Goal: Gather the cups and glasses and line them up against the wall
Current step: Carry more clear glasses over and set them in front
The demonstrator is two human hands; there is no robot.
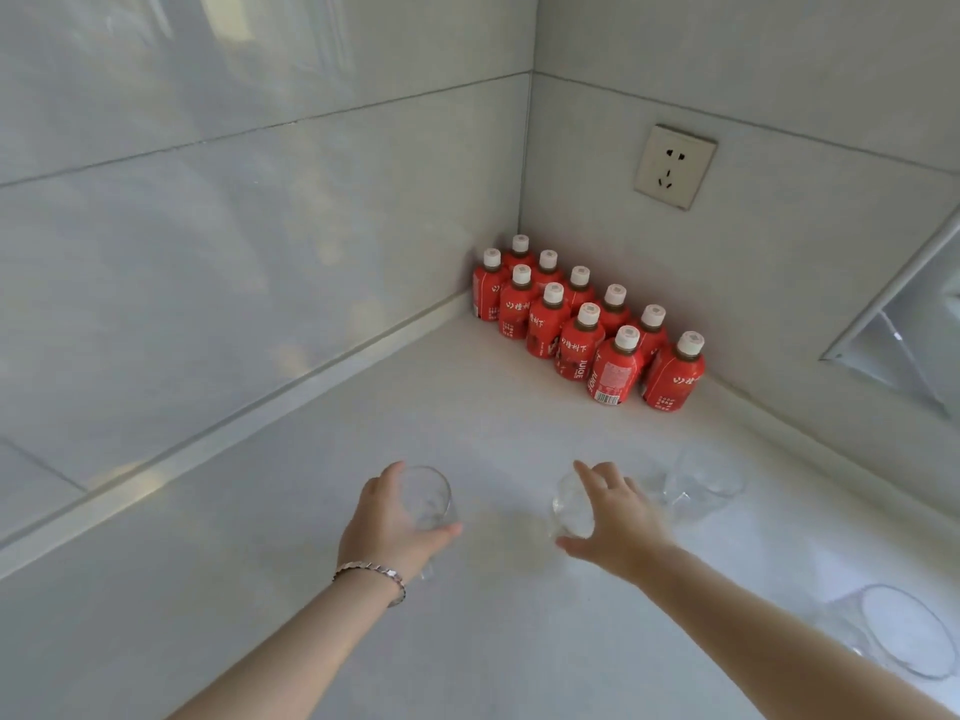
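With both hands gripping, two glasses are mid-counter, away from the walls.
Left hand (387,527) clasps a clear round tumbler (428,496); right hand (615,517) clasps a second clear tumbler (571,506), presumably for carrying wallward.

Bright soft daylight, glare on left wall tiles (208,252), wide-angle bending at edges

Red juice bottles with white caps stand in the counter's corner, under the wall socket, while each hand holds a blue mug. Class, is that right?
Not quite. The head view shows the left hand and the right hand each holding a clear glass, not a blue mug. The rest stands.
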